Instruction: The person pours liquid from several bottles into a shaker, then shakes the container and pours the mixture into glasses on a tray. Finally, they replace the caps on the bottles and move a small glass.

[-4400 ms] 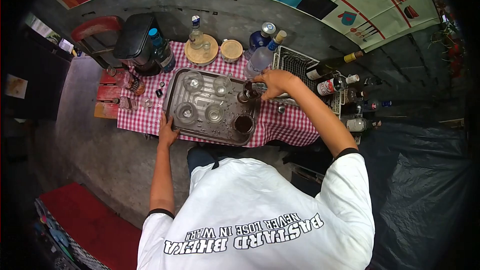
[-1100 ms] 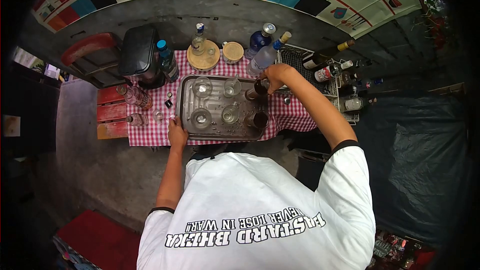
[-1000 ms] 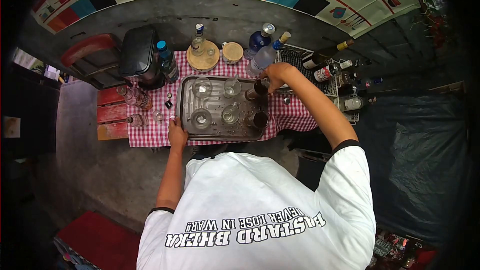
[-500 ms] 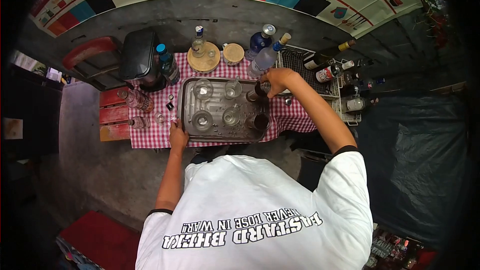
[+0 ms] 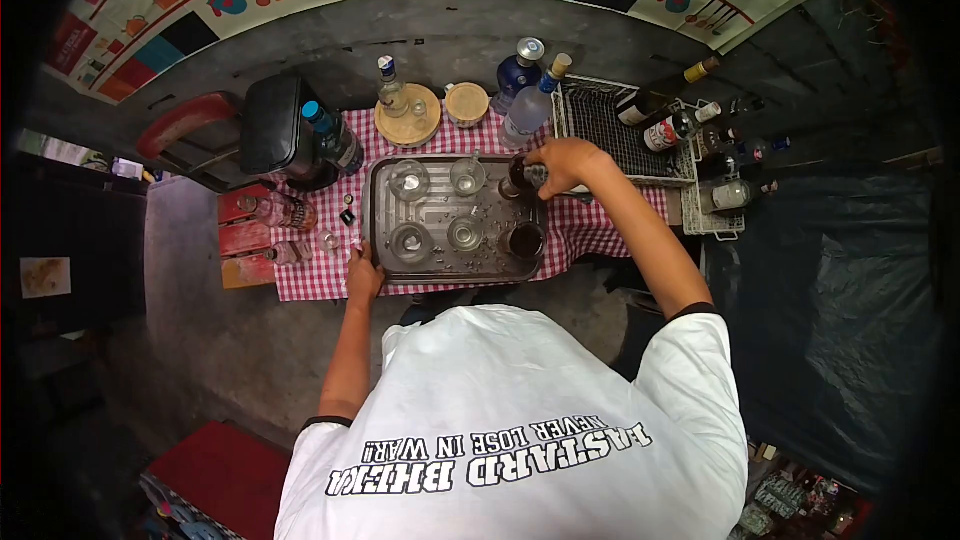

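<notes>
My right hand (image 5: 567,165) is closed at the tray's far right corner. A small grey ribbed piece (image 5: 537,176) shows under its fingertips; I cannot tell what it is. Right beside it stands a glass cup of dark liquid (image 5: 515,183), partly hidden by the fingers. A second dark-filled glass (image 5: 523,240) stands nearer me on the metal tray (image 5: 440,273). Several clear glass cups (image 5: 409,181) fill the left and middle of the tray, among drops of liquid. At its near left corner, my left hand (image 5: 365,276) has its fingers gathered against the edge.
Behind the tray are a frosted bottle (image 5: 524,124), a blue bottle (image 5: 518,80), a wooden board (image 5: 408,130) bearing a clear bottle, and a lidded cup (image 5: 466,105). To the right, a wire rack (image 5: 610,140) adjoins several bottles. Left are a teal-capped bottle (image 5: 333,140) and a black bin (image 5: 272,125).
The whole view has shifted slightly, moving the table to the right. Both hands keep their places at the tray, and the glasses stand as before.
</notes>
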The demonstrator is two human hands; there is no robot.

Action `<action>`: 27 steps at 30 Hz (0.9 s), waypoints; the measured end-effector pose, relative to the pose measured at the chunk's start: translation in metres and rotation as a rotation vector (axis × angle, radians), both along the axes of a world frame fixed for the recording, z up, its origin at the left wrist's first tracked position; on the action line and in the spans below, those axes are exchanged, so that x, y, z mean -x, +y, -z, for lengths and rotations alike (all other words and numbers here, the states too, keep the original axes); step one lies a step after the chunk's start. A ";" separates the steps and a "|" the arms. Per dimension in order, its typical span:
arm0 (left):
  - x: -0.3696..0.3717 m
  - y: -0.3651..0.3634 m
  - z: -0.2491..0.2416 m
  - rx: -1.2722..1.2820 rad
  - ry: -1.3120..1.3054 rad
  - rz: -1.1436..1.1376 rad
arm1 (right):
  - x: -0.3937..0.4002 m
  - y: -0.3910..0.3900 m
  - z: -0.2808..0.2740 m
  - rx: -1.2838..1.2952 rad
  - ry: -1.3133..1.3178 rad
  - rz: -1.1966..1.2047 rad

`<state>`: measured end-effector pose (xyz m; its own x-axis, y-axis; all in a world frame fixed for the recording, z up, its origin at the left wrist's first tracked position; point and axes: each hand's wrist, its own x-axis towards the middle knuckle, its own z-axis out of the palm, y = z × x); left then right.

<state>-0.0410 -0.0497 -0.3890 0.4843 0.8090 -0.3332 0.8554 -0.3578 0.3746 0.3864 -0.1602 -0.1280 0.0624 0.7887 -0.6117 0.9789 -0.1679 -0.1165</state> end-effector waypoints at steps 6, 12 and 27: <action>-0.001 0.003 -0.001 0.087 0.080 -0.029 | 0.000 -0.028 -0.034 -0.178 0.050 0.074; 0.002 0.002 -0.004 0.075 0.063 -0.051 | 0.002 -0.041 -0.001 -0.331 0.203 0.177; -0.107 -0.095 -0.242 0.233 -0.752 0.046 | 0.063 -0.110 -0.054 -1.023 0.878 0.191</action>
